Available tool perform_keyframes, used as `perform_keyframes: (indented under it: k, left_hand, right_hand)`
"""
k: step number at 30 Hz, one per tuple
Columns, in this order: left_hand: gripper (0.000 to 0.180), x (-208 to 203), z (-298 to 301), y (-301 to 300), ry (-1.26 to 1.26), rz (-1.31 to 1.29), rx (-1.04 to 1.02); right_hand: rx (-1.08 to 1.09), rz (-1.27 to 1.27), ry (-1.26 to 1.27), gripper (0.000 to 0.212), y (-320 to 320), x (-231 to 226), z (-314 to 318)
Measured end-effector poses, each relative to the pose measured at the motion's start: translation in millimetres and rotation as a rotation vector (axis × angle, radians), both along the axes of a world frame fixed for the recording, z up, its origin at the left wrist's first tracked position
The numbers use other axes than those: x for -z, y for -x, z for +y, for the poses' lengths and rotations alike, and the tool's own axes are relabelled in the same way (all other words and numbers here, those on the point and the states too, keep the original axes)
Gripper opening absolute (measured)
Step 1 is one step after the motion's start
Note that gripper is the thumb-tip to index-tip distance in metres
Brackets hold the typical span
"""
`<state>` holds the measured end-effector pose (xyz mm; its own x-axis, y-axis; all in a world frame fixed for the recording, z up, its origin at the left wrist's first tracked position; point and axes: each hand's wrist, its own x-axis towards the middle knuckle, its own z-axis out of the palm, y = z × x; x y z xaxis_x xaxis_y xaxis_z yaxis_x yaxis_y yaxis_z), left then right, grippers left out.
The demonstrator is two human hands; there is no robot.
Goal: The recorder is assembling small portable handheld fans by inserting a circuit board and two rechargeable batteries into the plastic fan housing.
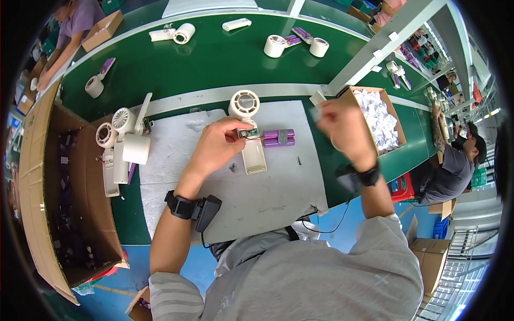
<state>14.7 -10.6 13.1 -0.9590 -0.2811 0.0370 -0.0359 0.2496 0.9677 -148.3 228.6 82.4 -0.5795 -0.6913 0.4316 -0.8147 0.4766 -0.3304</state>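
On the mat [286, 190]: a fan [244, 104], its board [249, 132] and batteries [278, 142].
Over the mat, the left hand [218, 144] pinches the board; right of the mat, the blurred right hand [345, 128] has a grip I cannot tell.

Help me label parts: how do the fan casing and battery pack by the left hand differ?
The fan casing is cream; the battery pack, mostly purple. The casing is longer, with a round head; the pack is blocky. Both lie at least partly on the white sheet.
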Motion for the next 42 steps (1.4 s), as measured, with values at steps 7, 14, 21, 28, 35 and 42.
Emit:
perform_keyframes:
  k: [7, 14, 21, 28, 35, 42]
  left_hand:
    - [0.029, 0, 2, 6, -0.064, 0.013, 0.019]
    - [0.028, 2, 5, 4, -0.046, 0.0, -0.029]
    - [0.029, -2, 7, 4, 0.023, 0.057, -0.049]
    - [0.028, -8, 7, 4, 0.131, 0.101, -0.028]
    - [0.028, -11, 10, 4, 0.347, 0.148, -0.028]
    - [0.027, -8, 11, 3, 0.376, 0.158, -0.023]
  right_hand:
    - [0.553, -0.088, -0.2, 0.022, 49, -49, 71]
    - [-0.435, -0.13, -0.145, 0.049, -41, 36, -33]
    - [-0.48, -0.81, -0.199, 0.053, -22, 43, -39]
    - [-0.525, -1.763, 0.043, 0.072, -29, 35, -36]
    - [-0.752, -1.936, 0.2, 0.093, -45, 31, -35]
    - [-0.65, -1.42, -0.045, 0.088, -55, 36, -34]
